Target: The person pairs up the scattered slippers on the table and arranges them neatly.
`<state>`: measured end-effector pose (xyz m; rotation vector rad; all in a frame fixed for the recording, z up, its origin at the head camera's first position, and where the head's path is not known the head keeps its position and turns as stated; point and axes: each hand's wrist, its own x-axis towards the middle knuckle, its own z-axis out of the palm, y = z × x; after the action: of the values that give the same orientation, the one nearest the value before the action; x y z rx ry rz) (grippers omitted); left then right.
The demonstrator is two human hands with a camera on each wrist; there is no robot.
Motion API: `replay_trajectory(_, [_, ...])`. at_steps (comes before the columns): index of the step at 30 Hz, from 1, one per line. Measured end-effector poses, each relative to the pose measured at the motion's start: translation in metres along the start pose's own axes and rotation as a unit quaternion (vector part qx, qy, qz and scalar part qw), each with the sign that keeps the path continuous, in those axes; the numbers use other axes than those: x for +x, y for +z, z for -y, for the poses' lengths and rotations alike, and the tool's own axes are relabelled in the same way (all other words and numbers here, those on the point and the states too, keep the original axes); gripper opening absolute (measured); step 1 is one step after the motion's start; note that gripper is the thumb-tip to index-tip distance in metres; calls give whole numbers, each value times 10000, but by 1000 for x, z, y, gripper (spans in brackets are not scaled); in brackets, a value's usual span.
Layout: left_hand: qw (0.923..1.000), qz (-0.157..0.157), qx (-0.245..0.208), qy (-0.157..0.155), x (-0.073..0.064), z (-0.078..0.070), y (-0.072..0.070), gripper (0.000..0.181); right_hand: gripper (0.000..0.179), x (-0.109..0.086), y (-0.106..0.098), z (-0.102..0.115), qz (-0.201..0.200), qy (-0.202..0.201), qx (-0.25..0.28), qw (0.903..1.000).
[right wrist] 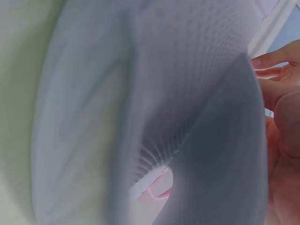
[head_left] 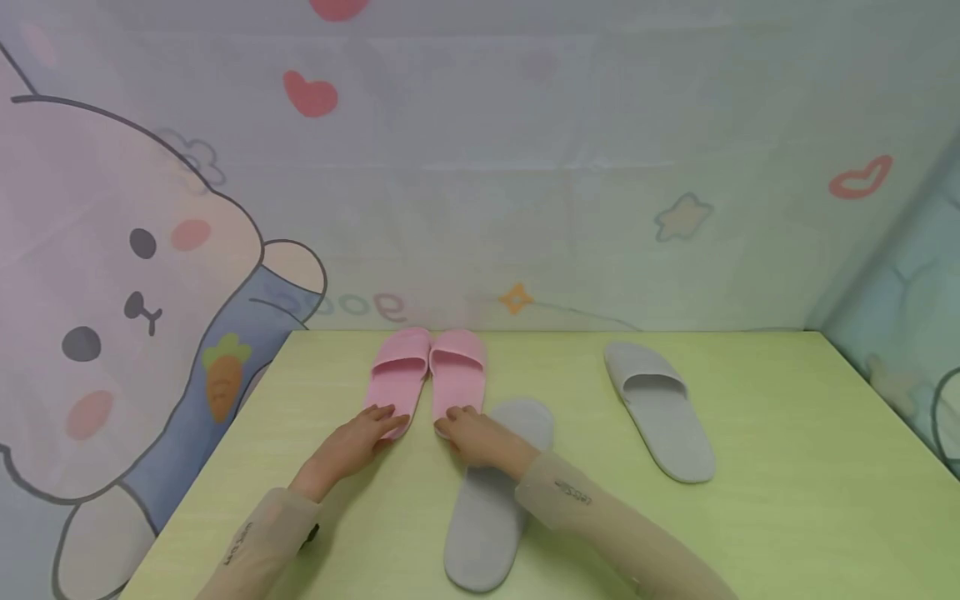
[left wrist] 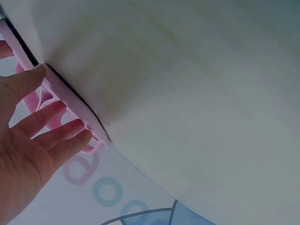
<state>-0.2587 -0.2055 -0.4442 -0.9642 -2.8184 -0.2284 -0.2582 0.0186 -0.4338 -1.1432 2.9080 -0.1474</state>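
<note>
Two pink slippers lie side by side at the table's far edge, toes toward the backdrop: the left pink slipper (head_left: 397, 383) and the right pink slipper (head_left: 459, 379). My left hand (head_left: 352, 442) touches the heel end of the left one. In the left wrist view its thumb rests at the sole's edge and its fingers (left wrist: 61, 136) reach out loosely over the slipper. At the other heel is my right hand (head_left: 480, 437), fingertips touching it. Beneath my right wrist lies a grey slipper (head_left: 487, 533), partly hidden; it fills much of the right wrist view.
A second grey slipper (head_left: 667, 425) lies to the right, toe toward the back. All four rest on a yellow-green table (head_left: 787, 517). Behind stands a printed cloth backdrop (head_left: 487, 208), with more cloth at the right side.
</note>
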Motion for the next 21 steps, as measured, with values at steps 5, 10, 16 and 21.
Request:
replay_trajectory(5, [9991,-335,77,251,-3,-4,-2,34,27,-4,-1,1,43,-47,-84,9999])
replay_trajectory(10, [9973,-515,254,468,-6,-9,-3,34,27,-9,-2,2,-99,-196,-200,9996])
replay_trajectory(16, [9963,-519,248,640,-7,-17,-6,37,28,-15,-4,4,-125,-268,-203,9994])
replay_trajectory(21, [9956,-478,252,764,-8,-25,-11,37,32,-21,-8,5,-66,-185,-111,9997])
